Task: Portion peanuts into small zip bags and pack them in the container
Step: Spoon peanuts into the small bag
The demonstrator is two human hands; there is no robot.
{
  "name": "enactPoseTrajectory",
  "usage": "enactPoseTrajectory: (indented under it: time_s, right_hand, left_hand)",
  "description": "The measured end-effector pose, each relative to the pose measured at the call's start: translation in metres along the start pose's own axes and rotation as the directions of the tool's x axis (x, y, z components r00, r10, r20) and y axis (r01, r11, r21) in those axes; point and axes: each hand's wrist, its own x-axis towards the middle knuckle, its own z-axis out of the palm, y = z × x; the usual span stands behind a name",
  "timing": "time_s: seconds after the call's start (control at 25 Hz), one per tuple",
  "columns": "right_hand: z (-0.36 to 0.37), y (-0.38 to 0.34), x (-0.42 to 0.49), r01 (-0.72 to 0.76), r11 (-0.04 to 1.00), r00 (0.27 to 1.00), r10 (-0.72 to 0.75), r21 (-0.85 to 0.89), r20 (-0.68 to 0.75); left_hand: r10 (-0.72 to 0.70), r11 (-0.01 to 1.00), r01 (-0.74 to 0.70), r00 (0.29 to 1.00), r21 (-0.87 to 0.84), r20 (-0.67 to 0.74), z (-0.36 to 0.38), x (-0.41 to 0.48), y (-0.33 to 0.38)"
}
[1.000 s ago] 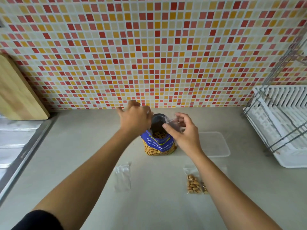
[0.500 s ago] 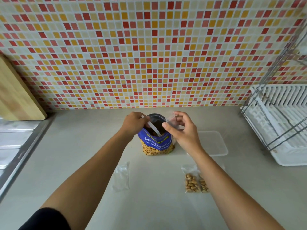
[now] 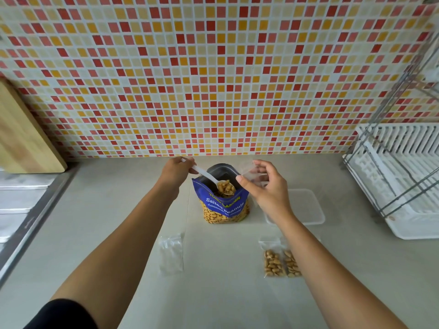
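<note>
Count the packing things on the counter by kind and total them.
Peanut pouch: 1
Spoon: 1
Clear container: 1
Filled zip bags: 2
Empty zip bags: 2, one of them pinched by the right hand
Total: 7

Cutting board [image 3: 21, 136] — dish rack [image 3: 399, 176]
</note>
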Motion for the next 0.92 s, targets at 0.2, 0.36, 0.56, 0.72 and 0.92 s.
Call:
enactPoseTrajectory:
  time_s: [0.2, 0.36, 0.56, 0.72, 0.92]
  right_hand:
    - [0.0, 0.002, 0.002, 0.041, 0.967, 0.999, -0.033, -0.252, 0.034]
    - [0.004, -0.002, 0.002, 0.117, 0.891, 0.993, -0.101, -0.439, 0.061]
    - [0.011, -0.01, 0.004, 0.136, 0.851, 0.99, -0.106, -0.507, 0.087]
    - [0.019, -0.015, 0.0, 0.089, 0.896, 0.995, -0.061, -0.435, 0.079]
    - [0.025, -0.019, -0.001, 0.031, 0.922, 0.998, -0.008, -0.385, 0.061]
  left_hand:
    - [-0.048, 0.996, 0.042, 0.997, -0.077, -0.068, -0.013, 0.004, 0.007]
    - [-0.055, 0.992, 0.044, 0.994, -0.118, -0.09, -0.023, 0.004, 0.023]
    - [-0.016, 0.993, 0.005, 0.995, -0.114, -0.099, -0.027, 0.001, 0.044]
    - [0.078, 0.997, -0.08, 0.994, -0.013, -0.082, -0.019, -0.003, 0.058]
    - [0.254, 0.954, -0.24, 0.966, 0.177, -0.056, -0.006, -0.007, 0.069]
